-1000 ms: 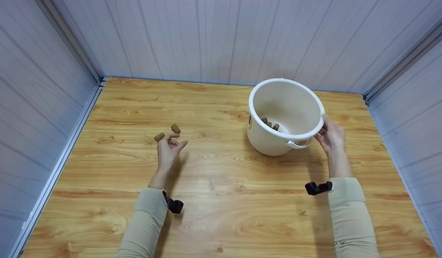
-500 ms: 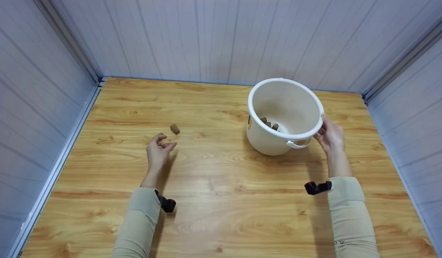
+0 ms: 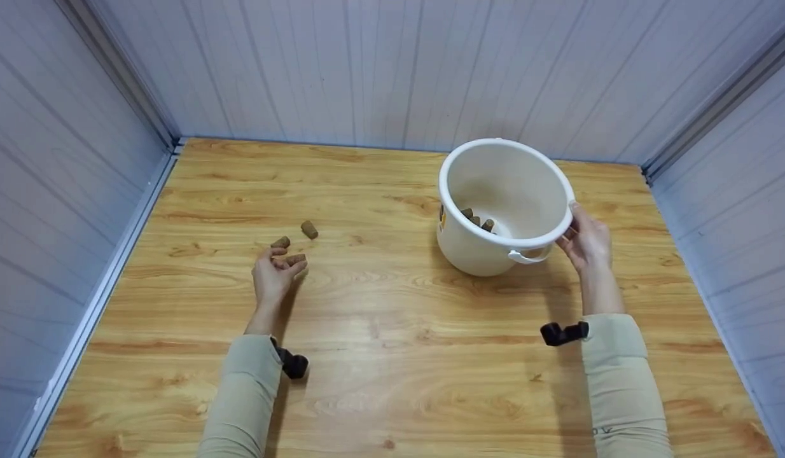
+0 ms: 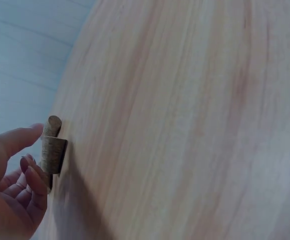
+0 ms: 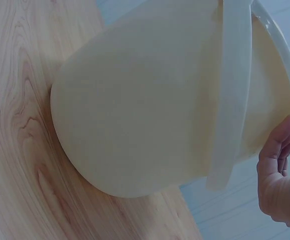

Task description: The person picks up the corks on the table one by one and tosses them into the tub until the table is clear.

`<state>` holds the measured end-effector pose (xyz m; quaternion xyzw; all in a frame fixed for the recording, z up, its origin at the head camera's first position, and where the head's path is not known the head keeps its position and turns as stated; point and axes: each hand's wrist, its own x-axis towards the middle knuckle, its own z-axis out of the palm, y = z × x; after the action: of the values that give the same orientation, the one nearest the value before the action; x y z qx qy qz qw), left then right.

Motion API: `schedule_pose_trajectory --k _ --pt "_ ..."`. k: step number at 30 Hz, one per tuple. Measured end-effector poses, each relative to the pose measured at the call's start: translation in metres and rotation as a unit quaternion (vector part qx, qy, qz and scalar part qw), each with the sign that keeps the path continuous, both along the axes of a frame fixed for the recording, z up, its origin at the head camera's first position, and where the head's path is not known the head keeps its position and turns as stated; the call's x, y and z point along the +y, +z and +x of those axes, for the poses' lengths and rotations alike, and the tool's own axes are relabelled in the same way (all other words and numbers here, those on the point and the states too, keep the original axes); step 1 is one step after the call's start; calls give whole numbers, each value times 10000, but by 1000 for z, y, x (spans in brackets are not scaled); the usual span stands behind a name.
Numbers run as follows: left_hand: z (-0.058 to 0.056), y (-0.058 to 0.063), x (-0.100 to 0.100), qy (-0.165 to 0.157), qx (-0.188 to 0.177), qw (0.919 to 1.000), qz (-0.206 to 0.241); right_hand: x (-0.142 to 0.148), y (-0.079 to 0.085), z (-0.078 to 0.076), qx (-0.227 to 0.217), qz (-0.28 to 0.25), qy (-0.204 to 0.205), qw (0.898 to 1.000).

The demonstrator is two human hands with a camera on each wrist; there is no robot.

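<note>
My left hand [image 3: 273, 278] is low over the table, thumb and fingers spread around one brown cork [image 3: 295, 259]. In the left wrist view that cork [image 4: 53, 155] sits between thumb and fingertips, with no clear grip on it. A second cork [image 3: 280, 242] lies just beyond the index finger, and a third cork [image 3: 309, 229] is a little farther right. On the right, my right hand [image 3: 586, 238] holds the rim of a white plastic bucket [image 3: 478, 251], fingers curled under the rim in the right wrist view. Several corks [image 3: 488, 225] are inside the bucket.
The wood-grain table [image 3: 380, 356] has pale panel walls on the left, back and right; the bucket stands near the back wall [image 3: 392, 76]. Its white handle [image 3: 526, 257] hangs down at the front right side.
My left hand has moved left and slightly back toward me, its fingers spreading; a cork formerly hidden by the hand now shows at the thumb. The right hand and bucket have stayed put.
</note>
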<state>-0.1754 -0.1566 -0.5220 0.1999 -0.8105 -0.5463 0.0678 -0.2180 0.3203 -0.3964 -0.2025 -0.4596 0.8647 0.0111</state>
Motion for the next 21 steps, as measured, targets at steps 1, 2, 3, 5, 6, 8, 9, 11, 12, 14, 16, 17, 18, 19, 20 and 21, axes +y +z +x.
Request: schedule_pose_trajectory --k 1,2,3,5,6,8,9,11,12,14,16,17,18,19,20,21 --pt "0 -1 0 1 -28 10000 -26 0 0 0 -18 2 -10 10000" --pt "0 -2 0 11 -73 9999 -72 0 0 0 -32 12 -20 10000" --pt "0 -3 0 21 -105 9999 -114 0 0 0 -46 16 -23 10000" --pt "-1 -5 0 65 -194 9996 -188 0 0 0 -52 11 -15 10000" --pt "-1 -6 0 91 -237 9995 -198 0 0 0 -49 1 -14 10000" --pt "-1 -7 1 153 -336 9991 -201 0 0 0 -33 -4 -2 10000" --pt "-1 -8 1 183 -388 9990 -120 0 0 0 -22 2 -4 10000" --pt "-2 -9 2 247 -516 9983 103 0 0 1 -2 6 -14 10000" --pt "-2 -9 3 270 -565 9978 238 0 0 1 6 8 -20 10000" --pt "-2 -9 4 334 -613 9959 579 0 0 1 12 26 -41 10000" --pt "-2 -9 6 371 -622 9948 711 0 0 1 -7 38 -46 10000" --pt "-2 -9 6 387 -603 9948 718 0 0 1 -18 36 -33 10000" --pt "-2 -10 7 379 -598 9959 566 0 0 1 -33 46 -32 10000" --pt "-1 -10 7 383 -591 9965 454 0 0 1 -50 50 -32 10000" --pt "-1 -10 8 365 -587 9971 324 0 1 1 -63 51 -34 10000" --pt "-1 -11 8 352 -599 9975 139 0 1 1 -73 63 -42 9999"
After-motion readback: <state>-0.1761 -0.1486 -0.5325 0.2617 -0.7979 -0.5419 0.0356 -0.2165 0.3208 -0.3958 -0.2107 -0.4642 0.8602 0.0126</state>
